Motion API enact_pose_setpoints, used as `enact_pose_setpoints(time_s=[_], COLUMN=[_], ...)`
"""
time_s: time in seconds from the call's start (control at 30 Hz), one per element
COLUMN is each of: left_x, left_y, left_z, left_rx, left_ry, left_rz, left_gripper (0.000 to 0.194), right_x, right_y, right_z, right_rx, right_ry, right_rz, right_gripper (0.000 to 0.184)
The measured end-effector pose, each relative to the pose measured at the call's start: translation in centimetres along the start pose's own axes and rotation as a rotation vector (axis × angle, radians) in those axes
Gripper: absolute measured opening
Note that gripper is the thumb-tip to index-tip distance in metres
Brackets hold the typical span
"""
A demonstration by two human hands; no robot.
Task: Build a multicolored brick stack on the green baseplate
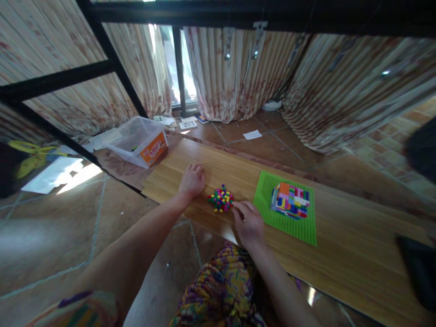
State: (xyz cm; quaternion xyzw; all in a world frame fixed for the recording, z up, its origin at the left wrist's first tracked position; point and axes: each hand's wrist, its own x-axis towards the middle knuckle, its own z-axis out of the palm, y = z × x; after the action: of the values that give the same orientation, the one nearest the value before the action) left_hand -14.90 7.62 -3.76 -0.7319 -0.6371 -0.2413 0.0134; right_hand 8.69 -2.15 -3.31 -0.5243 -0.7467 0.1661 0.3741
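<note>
A small heap of coloured bricks (221,199) lies on a low wooden board (344,245). My right hand (248,221) rests just right of the heap, its fingertips pinched together at the heap's edge on something I cannot make out. My left hand (192,180) sits on the board to the left of the heap, its fingers curled into a loose fist with nothing showing in it. Further right, a green baseplate (296,225) carries a multicoloured block of stacked bricks (290,200).
A clear plastic box (138,141) with an orange label stands on the floor at the back left. Papers (252,134) lie on the tiled floor near the curtains. Black metal bars cross the upper left. A dark object (418,268) sits at the right edge.
</note>
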Motion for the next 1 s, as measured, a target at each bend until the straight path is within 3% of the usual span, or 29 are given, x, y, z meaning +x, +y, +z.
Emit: enact_pose_setpoints(time_s=[0.27,0.5,0.7,0.87,1.0], left_x=[-0.1,0.0,0.1,0.2,0.2], left_y=[0.3,0.2,-0.1,-0.6,-1.0], left_z=[-0.3,-0.3,-0.3,0.1,0.4], left_rx=[-0.005,-0.006,0.015,0.031,0.046], left_ry=[-0.002,0.001,0.024,0.061,0.089], left_rz=[-0.009,0.001,0.020,0.065,0.085], left_gripper=[0.025,0.026,0.026,0.025,0.024], right_x=[0.7,-0.2,-1.6,-1.8,-1.3], right_y=[0.2,-0.2,0.4,3.3,5.7], right_z=[1.0,-0.2,-4.6,-9.9,-12.5], right_rx=[-0.050,0.054,0.077,-0.014,-0.077], right_ry=[-0.037,0.016,0.165,0.324,0.390], right_rz=[-0.031,0.018,0.116,0.219,0.284], right_gripper=[0.022,0.021,0.020,0.021,0.024])
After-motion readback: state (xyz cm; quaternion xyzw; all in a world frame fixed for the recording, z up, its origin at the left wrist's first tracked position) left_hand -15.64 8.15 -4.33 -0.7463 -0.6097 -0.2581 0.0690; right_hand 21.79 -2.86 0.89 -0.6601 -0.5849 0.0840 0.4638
